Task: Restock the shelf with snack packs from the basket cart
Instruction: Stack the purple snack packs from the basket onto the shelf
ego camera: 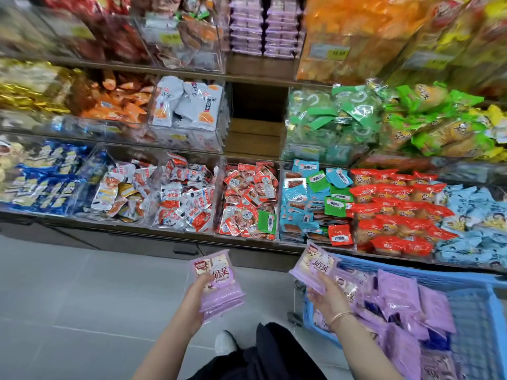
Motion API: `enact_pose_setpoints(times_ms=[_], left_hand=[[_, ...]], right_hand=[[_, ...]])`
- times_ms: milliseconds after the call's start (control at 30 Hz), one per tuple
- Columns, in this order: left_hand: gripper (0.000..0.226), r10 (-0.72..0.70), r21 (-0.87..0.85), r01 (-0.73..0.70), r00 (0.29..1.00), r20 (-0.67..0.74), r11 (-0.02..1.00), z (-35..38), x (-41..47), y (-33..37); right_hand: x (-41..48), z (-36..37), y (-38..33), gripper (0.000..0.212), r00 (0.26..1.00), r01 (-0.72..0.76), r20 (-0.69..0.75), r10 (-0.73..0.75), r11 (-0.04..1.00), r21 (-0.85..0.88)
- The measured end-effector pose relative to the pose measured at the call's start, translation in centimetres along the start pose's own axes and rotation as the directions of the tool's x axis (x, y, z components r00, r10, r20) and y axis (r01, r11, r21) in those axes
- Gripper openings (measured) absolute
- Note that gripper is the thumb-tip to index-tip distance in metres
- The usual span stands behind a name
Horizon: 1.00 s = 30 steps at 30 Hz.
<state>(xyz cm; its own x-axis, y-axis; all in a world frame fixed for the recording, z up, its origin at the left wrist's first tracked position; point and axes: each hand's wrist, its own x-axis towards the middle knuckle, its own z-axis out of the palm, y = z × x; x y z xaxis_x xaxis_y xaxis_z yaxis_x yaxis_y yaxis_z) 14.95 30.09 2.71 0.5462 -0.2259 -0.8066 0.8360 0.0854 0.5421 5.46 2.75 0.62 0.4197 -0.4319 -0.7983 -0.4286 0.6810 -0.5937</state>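
Observation:
My left hand (196,303) grips a stack of purple snack packs (218,283) over the grey floor, in front of the shelf. My right hand (327,298) holds another few purple snack packs (314,266) at the left corner of the blue basket cart (496,319). Several more purple packs (397,305) lie loose in the cart. High on the shelf, rows of the same purple packs (264,26) are stacked. Below them, an empty wooden shelf gap (255,124) sits between the white packs and the green packs.
Clear plastic bins (189,193) of red, white, blue and green snacks fill the lowest shelf tier at arm level. A dark cabinet base (153,242) runs under the shelf. My dark clothing and a white shoe (225,342) are below my arms.

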Motion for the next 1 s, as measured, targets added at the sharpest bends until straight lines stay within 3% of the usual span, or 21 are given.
enact_pose_setpoints(times_ms=[100,400,533,700,833,1000], left_hand=[[0.028,0.003,-0.059,-0.004,1.0,-0.003,0.998,-2.4,-0.3,2.1],[0.024,0.065,-0.116,-0.064,0.998,0.001,0.991,-3.6,2.8,9.5],[0.045,0.14,-0.131,-0.137,0.99,0.015,0.982,-1.7,4.3,15.0],[0.038,0.282,-0.148,-0.278,0.959,0.008,0.949,1.4,6.6,21.8],[0.012,0.356,-0.169,-0.349,0.934,0.014,0.922,3.5,7.8,26.1],[0.018,0.401,-0.164,-0.391,0.916,0.032,0.906,5.0,8.6,31.6]], right_hand=[[-0.8,4.7,-0.8,0.008,0.999,-0.009,0.049,0.01,1.0,-0.009],[2.3,14.0,-6.3,0.02,0.977,0.117,0.195,-0.091,0.985,-0.129],[5.0,17.6,-10.0,0.023,0.944,0.206,0.302,-0.132,0.952,-0.228],[7.5,22.3,-15.7,0.014,0.926,0.263,0.329,-0.183,0.94,-0.219],[8.6,25.3,-20.2,0.012,0.905,0.286,0.372,-0.207,0.943,-0.171],[8.7,29.6,-27.2,0.015,0.84,0.412,0.425,-0.337,0.906,-0.094]])
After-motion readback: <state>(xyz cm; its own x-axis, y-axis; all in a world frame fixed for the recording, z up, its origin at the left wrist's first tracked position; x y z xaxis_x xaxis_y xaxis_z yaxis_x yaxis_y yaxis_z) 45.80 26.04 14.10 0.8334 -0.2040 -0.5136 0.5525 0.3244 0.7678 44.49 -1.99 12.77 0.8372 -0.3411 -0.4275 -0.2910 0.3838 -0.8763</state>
